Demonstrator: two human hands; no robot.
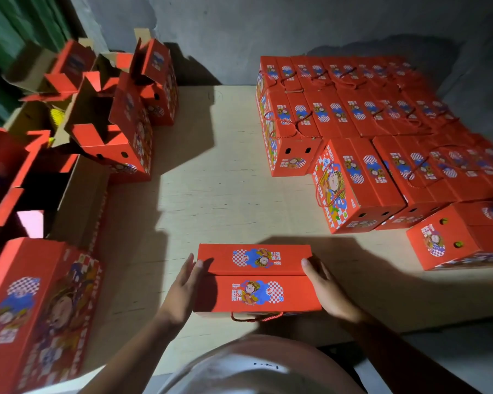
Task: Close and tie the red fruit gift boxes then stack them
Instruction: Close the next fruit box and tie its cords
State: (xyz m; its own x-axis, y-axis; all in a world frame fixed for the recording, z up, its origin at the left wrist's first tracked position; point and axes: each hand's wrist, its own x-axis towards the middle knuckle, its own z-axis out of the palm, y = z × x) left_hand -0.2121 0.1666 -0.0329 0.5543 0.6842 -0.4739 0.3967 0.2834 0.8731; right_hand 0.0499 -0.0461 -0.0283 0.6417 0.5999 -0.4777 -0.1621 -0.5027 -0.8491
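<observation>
red gift box [255, 277] sits near front edge of the board [211, 194], both top flaps down & meeting along the middle, red cord [256, 317] hanging loose at its near side. left hand [182, 288] w/ straight fingers flat against box's left end; right hand [326, 288] same on the right end, fingers straight, nothing gripped. closed boxes stacked in rows [367, 123] far right; open-flap boxes [117, 115] far left.
</observation>
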